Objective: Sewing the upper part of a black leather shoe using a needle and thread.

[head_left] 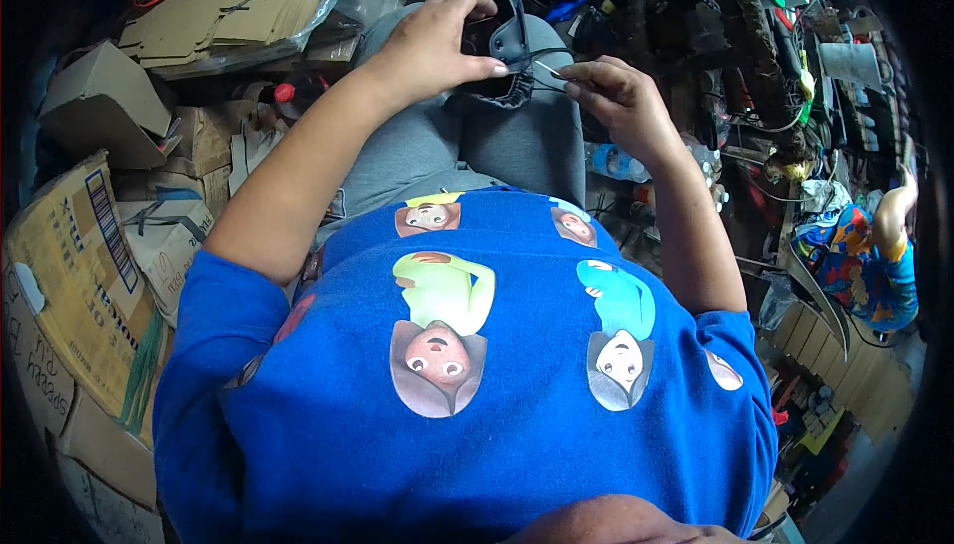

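My left hand point(432, 44) is closed around the edge of a black leather-like piece point(509, 39) that rests on my lap. It has small round studs or eyelets and a gathered lower rim; it looks like a shoe upper, but I cannot tell for sure. Between the thumb and fingers of my right hand point(618, 99) is a thin, pale, needle-like tool point(547, 69), its tip pointing at the piece. Black thread point(545, 51) loops from the piece toward my right fingers. My left fingertips are partly hidden inside the piece.
Flattened cardboard point(234, 17) and boxes point(104, 97) crowd my left side. A red-capped bottle point(286, 93) stands by my left forearm. Plastic bottles point(614, 161) lie beyond my right knee. At far right is another person in a colourful shirt point(860, 266).
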The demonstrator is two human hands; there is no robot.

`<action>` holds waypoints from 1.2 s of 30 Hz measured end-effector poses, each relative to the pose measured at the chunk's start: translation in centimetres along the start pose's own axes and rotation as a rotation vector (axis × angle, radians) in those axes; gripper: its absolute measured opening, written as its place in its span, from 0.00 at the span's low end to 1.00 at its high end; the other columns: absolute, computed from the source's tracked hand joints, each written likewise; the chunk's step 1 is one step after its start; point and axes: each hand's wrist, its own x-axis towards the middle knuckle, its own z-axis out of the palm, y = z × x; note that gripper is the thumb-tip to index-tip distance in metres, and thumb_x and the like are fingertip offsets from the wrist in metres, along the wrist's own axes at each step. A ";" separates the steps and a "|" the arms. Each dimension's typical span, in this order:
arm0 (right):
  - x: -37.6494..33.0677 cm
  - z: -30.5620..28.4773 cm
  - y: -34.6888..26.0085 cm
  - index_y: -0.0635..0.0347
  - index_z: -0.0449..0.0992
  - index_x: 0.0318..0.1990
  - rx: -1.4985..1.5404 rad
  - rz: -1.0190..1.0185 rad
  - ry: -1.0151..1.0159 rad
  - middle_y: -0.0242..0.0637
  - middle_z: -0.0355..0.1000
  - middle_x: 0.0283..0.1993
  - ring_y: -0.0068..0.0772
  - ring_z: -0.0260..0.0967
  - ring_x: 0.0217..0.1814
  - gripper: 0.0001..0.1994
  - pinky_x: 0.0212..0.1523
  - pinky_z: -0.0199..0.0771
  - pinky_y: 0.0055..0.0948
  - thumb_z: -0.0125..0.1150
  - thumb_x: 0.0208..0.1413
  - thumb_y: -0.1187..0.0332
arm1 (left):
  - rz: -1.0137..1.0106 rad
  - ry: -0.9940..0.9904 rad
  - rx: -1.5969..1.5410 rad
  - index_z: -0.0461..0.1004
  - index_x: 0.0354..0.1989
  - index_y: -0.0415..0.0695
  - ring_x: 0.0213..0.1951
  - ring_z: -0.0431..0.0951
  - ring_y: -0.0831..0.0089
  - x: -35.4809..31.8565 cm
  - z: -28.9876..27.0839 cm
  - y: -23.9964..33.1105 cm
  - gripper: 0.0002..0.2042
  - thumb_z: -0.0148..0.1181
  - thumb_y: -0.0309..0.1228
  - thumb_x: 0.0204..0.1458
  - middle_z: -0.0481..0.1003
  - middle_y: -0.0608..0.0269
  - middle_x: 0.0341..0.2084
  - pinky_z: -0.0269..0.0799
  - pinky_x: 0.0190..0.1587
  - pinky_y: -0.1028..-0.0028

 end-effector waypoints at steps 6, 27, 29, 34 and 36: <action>1.2 1.3 -0.2 0.57 0.79 0.42 -0.114 0.058 -0.025 0.35 0.71 0.33 0.27 0.71 0.34 0.10 0.36 0.71 0.26 0.61 0.51 0.73 | -0.005 -0.092 0.102 0.70 0.44 0.40 0.40 0.73 0.54 -1.9 -0.7 1.4 0.14 0.53 0.23 0.47 0.70 0.51 0.37 0.68 0.45 0.64; 2.9 1.2 -1.6 0.43 0.67 0.56 -0.199 -0.005 -0.085 0.33 0.64 0.22 0.27 0.63 0.23 0.27 0.29 0.66 0.28 0.59 0.46 0.77 | 0.100 0.011 0.263 0.81 0.34 0.57 0.42 0.70 0.69 -1.9 -0.6 -0.3 0.08 0.60 0.29 0.46 0.71 0.68 0.29 0.58 0.50 0.64; 2.8 1.3 -1.6 0.43 0.67 0.55 -0.182 -0.013 -0.071 0.31 0.62 0.21 0.24 0.62 0.24 0.27 0.29 0.66 0.27 0.60 0.46 0.77 | 0.084 0.003 0.272 0.81 0.33 0.57 0.42 0.70 0.69 -1.8 -0.3 -0.4 0.08 0.60 0.29 0.46 0.70 0.68 0.29 0.58 0.50 0.64; 2.8 1.2 -1.8 0.43 0.67 0.55 -0.178 -0.004 -0.070 0.30 0.61 0.20 0.23 0.61 0.23 0.27 0.29 0.66 0.26 0.61 0.46 0.77 | 0.071 -0.014 0.302 0.81 0.33 0.58 0.41 0.69 0.69 -1.5 0.1 -0.6 0.07 0.60 0.30 0.47 0.70 0.69 0.29 0.57 0.49 0.65; 2.7 1.1 -1.6 0.42 0.67 0.55 -0.184 0.000 -0.077 0.30 0.61 0.20 0.22 0.60 0.23 0.27 0.29 0.65 0.25 0.61 0.46 0.77 | 0.075 -0.017 0.318 0.81 0.33 0.58 0.41 0.69 0.69 -1.5 0.2 -0.5 0.07 0.59 0.31 0.47 0.70 0.69 0.28 0.57 0.49 0.65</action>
